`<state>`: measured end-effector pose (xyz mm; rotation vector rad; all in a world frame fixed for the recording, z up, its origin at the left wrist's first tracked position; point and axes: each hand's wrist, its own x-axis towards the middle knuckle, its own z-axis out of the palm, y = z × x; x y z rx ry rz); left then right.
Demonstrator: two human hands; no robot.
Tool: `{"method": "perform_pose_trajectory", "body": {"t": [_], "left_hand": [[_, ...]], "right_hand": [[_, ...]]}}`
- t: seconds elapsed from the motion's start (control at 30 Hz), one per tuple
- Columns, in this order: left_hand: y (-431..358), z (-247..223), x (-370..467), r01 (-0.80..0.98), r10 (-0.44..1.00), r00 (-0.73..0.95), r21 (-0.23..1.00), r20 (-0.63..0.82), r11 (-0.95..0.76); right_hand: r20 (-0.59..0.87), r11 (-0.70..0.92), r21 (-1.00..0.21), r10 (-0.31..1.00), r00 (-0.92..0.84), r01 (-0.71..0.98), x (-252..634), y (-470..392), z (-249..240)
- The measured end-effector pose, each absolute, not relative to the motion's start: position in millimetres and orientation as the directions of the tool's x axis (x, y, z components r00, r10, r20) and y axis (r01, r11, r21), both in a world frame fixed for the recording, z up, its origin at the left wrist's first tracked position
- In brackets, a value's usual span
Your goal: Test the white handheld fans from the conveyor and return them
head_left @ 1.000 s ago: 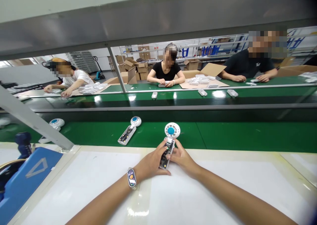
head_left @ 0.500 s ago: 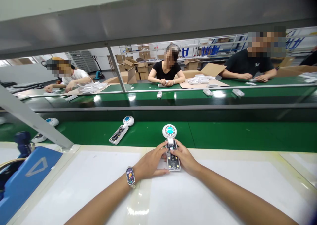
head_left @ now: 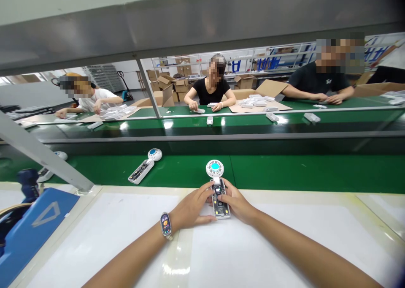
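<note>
A small handheld fan (head_left: 220, 205) lies between my hands at the table's front edge by the belt. Its round white head with a teal centre points away from me, and its handle is uncovered, with a dark circuit board showing. My left hand (head_left: 198, 207), below a wrist with a smart band (head_left: 166, 225), grips the handle's left side. On the other side, my right hand (head_left: 237, 201) wraps the handle, its thumb resting over the board. Some fingertips are hidden by the handle. Another fan (head_left: 141, 171) with its board uncovered lies on the green belt to the left.
Behind my table runs a green conveyor belt (head_left: 272, 169). A slanted metal post (head_left: 47, 153) and a blue stand (head_left: 38, 233) occupy the left. Overhead is a metal shelf (head_left: 202, 26). Across the way, several co-workers sit at a second belt with white housings (head_left: 256, 101).
The fans on the near belt have slid left, and white housings on the far belt have moved right. My hands keep their hold with little movement. The middle co-worker's hands have moved apart.
</note>
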<state>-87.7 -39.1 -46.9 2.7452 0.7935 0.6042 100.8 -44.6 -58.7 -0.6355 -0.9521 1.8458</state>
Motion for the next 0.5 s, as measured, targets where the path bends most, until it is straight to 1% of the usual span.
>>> {"method": "perform_pose_trajectory", "body": {"t": [0.33, 0.5], "left_hand": [[-39.0, -44.8, -86.8, 0.458, 0.557, 0.773, 0.340, 0.305, -0.822], [-39.1, -44.0, -86.6, 0.458, 0.557, 0.772, 0.339, 0.306, -0.822]], "right_hand": [[0.001, -0.260, -0.820, 0.890, -0.456, -0.510, 102.2, -44.5, -59.9], [0.000, -0.236, -0.842, 0.899, -0.438, -0.485, 101.0, -44.5, -58.0]]}}
